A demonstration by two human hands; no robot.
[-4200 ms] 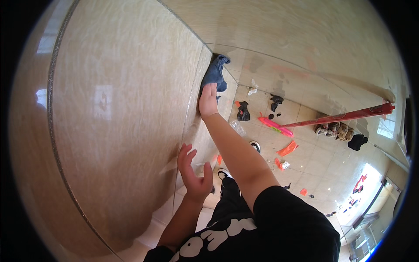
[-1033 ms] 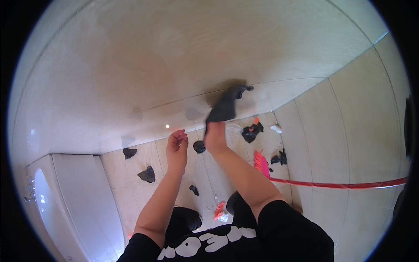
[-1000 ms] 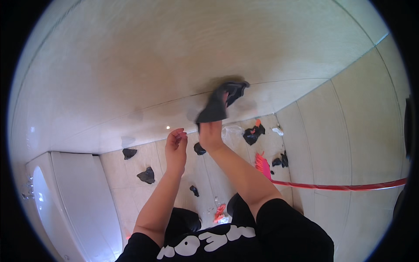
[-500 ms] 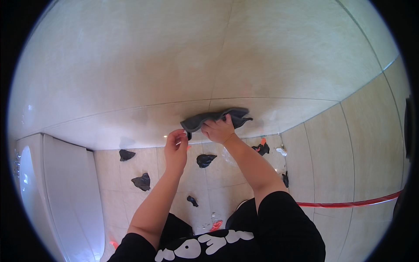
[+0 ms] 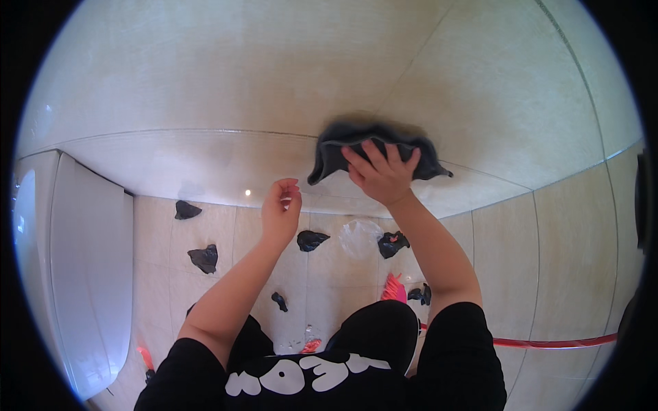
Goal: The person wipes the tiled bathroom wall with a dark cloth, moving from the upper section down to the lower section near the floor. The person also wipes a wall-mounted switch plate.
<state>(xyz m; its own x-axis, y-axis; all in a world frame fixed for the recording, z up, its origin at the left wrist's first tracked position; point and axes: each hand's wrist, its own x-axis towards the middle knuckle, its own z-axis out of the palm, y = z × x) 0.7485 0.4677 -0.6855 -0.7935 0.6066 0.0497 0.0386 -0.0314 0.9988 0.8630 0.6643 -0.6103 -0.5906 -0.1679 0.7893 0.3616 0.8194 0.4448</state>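
My right hand [image 5: 384,171] presses a dark grey cloth [image 5: 332,161] to the pale tiled wall [image 5: 226,75], its fingers spread over the fabric. The cloth is bunched, with its upper edge blurred and a corner sticking out at the right. Left of the cloth and apart from it, my left hand [image 5: 279,209] hovers before the lower wall. Its fingers are loosely bent with gaps between them, and nothing shows in them.
Several crumpled black plastic scraps [image 5: 313,240] lie on the tiled floor, with a clear plastic piece [image 5: 360,238] and a pink-red item [image 5: 393,289]. A white cabinet-like fixture [image 5: 89,267] stands left. A red hose or pole [image 5: 555,342] crosses at right.
My right hand has carried the cloth up and right along the wall and spread it wider. My left hand has come away from the cloth's left end. The view has shifted slightly.
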